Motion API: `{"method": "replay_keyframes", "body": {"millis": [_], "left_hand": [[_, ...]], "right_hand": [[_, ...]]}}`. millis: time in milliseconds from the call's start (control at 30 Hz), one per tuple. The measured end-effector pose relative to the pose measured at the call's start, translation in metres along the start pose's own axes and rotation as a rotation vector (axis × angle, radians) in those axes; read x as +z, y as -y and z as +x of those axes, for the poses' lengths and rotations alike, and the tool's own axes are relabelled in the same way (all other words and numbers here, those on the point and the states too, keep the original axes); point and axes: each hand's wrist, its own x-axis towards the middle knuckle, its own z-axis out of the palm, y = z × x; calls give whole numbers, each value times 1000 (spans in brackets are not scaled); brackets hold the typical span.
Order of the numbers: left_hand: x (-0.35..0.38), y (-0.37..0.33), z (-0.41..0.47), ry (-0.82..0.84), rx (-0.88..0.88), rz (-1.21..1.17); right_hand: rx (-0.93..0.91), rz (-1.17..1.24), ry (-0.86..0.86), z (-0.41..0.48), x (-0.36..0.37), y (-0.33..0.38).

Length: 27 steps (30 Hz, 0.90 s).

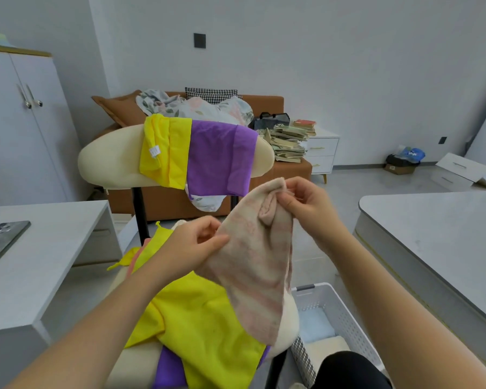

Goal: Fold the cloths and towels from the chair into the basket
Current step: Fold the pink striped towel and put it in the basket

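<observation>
A beige and pink striped towel [257, 265] hangs in the air over the cream chair [110, 161]. My left hand [192, 247] pinches its left edge, and my right hand [303, 204] pinches its upper corner. A yellow cloth [205, 327] lies spread on the chair seat with a purple cloth [169, 369] under it. Over the backrest hang a yellow cloth [164, 153] and a purple cloth [220, 158]. The white perforated basket [345, 315] stands on the floor to the right of the chair, with light folded cloths inside.
A grey table [40, 256] with a phone [3, 240] stands at the left. Another grey table [438, 242] is at the right. A brown sofa [264, 108] with bedding and stacked books [289, 141] lies behind the chair. A white cabinet [20, 130] stands far left.
</observation>
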Motion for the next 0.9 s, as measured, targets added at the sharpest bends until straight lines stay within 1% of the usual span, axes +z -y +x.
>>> {"method": "replay_keyframes", "body": {"millis": [67,200,300,400,467,500,533,567,633,667,700,733,800,867,900], "left_hand": [[-4,12,-11,-5,-38,60],[-11,26,-27,-62,-72,-145],[-15,29,-30,-123,-57,-181],[-17,34,-31,-270,-30,-169],[-16,37,-33,-401,35,-190],[-16,39,-34,-447,43,-149],[-18,42,-35,-457,42,-79],[-20,46,-36,-431,41,15],[-24,53,-37,-316,1,189],[-27,55,-35,-274,-49,234],[-29,53,-32,-274,-94,237],[-30,46,-28,-296,-119,199],[-26,20,-16,-322,-47,43],[-20,-9,-1,-255,46,-63],[-17,-22,5,-202,82,-72]], "right_hand": [[71,82,-83,1,-6,-1],[187,83,-112,2,-10,-9],[270,113,-125,1,-9,-13],[347,166,-122,0,-10,-13],[386,206,-135,-1,-10,-13],[394,214,-143,-1,-11,-12],[390,217,-148,-1,-11,-11],[369,215,-146,-1,-12,-9],[289,186,-121,-1,-12,-5],[231,150,-98,0,-12,-1],[164,93,-68,1,-11,2],[91,23,-28,3,-10,6],[-47,-136,76,5,-4,12],[-133,-264,162,7,4,17],[-162,-306,187,7,7,20]]}}
